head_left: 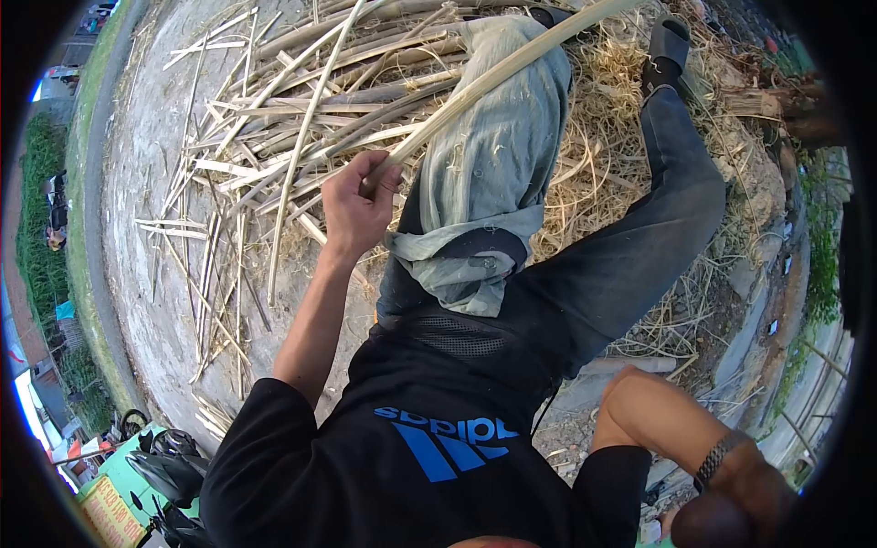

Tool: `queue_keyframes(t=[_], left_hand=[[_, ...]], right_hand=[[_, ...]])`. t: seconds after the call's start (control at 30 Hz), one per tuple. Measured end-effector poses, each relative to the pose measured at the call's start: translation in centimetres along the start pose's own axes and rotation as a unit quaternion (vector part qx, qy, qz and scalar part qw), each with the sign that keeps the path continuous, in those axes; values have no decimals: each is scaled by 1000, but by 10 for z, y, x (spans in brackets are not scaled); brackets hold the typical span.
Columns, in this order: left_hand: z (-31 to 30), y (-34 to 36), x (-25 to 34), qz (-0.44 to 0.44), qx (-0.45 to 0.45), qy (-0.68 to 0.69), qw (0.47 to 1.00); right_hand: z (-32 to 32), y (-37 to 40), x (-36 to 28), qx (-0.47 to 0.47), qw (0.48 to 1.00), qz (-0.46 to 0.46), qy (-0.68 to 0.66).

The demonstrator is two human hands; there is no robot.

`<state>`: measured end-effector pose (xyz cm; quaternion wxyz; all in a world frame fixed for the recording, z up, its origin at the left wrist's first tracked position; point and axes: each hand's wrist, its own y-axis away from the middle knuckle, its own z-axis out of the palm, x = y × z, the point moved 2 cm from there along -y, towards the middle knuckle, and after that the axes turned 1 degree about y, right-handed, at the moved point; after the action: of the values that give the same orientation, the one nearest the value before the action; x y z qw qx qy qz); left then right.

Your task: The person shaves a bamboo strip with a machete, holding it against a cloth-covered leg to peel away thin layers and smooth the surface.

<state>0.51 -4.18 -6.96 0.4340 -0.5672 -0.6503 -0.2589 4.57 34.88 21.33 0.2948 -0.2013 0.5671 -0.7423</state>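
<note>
A dark motorbike (167, 473) stands beside a red-lettered yellow sign (110, 517)

Passage is available over bare ground (265, 352) beside the left forearm (315, 329); ahead, piled strips (384, 96) obstruct; rightward, the slanting long strip (507, 78) and draped leg (493, 160) bar the way
</note>
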Motion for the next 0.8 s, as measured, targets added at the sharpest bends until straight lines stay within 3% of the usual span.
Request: queue_keyframes(t=[0.07,0.13,0.17,0.2,0.23,0.27,0.33,0.4,0.6,0.8], left_hand=[[1,1,25,8,18,-37,999],[3,5,42,69,65,-100,991],[7,8,46,77,86,-99,988],[9,10,50,80,87,-96,988],[11,12,55,106,85,-101,985],[12,15,61,133,83,-106,982],[15,19,78,156,74,-109,979],[20,24,86,158,68,-117,978],[31,29,102,129,46,-93,986],[38,29,102,115,49,-105,987]], right_hand=[[-10,16,-4,61,998,-16,5],[-26,60,6,216,957,118,-156],[-37,89,5,263,949,166,-55],[-21,110,41,249,912,190,265],[-35,122,61,147,939,289,113],[-35,141,73,216,890,326,235],[-30,171,103,187,834,377,357],[-20,180,125,223,783,440,380],[-37,216,147,159,743,433,485],[-33,225,152,164,739,400,517]])
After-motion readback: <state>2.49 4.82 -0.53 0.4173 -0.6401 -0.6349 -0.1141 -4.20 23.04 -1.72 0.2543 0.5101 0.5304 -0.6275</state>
